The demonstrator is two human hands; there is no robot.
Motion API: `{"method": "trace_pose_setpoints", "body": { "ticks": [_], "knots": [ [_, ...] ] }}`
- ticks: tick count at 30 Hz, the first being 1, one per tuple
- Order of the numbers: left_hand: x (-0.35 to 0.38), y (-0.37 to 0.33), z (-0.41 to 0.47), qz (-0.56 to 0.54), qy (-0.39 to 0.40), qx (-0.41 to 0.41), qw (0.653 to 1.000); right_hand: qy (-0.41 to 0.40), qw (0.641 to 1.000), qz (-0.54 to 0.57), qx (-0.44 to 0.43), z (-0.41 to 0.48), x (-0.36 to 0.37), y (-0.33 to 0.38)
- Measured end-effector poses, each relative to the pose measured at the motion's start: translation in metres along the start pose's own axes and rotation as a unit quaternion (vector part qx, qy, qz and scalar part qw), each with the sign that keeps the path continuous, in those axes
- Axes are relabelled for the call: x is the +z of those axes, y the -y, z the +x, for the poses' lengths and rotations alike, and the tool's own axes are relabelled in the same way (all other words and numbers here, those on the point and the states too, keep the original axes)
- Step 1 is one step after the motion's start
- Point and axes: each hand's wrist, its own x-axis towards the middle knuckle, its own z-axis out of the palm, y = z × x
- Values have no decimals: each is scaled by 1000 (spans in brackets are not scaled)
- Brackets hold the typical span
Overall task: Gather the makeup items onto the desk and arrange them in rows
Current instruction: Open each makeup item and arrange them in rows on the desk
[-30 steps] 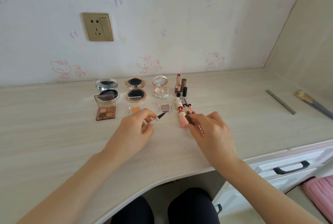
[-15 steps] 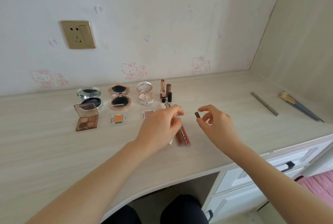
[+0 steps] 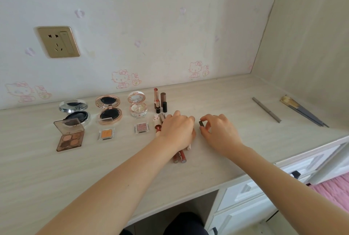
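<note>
Left hand has crossed right over the red-brown lip gloss tubes, fingers curled round a slim pale-ended liner pen. Right hand has lifted clear, pinching a small dark cap. Recapping looks next, then rowing it on the pale wood desk.

Left hand palm down, fingers curled, right hand pinching cap

Left hand, a second ago pinching a liner pen beside the pink eyeshadow pan, has crossed rightward and now lies palm down over the lip gloss tubes, the pen's white end showing beneath it. Right hand has left those tubes and pinches a small dark cap just beside the left fingertips.
</note>
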Motion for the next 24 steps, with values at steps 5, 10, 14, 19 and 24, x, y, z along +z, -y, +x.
{"method": "trace_pose_setpoints", "body": {
  "ticks": [5, 10, 14, 19, 24],
  "knots": [
    [0, 2, 2, 15, 30, -5, 999, -1, 999, -45, -23, 0, 3, -3],
    [-6, 13, -17, -53, 28, 1, 998, -30, 998, -22, -45, -7, 2, -5],
    [-12, 26, -35, -112, 56, 5, 992, -22, 996, -19, -86, -13, 3, -11],
    [-13, 27, -40, -100, 67, 12, 993, -12, 994, 1, -106, -12, 6, -8],
    [-11, 26, -37, -100, 41, -8, 994, -2, 991, 29, -132, -5, 11, 4]
  ]
}}
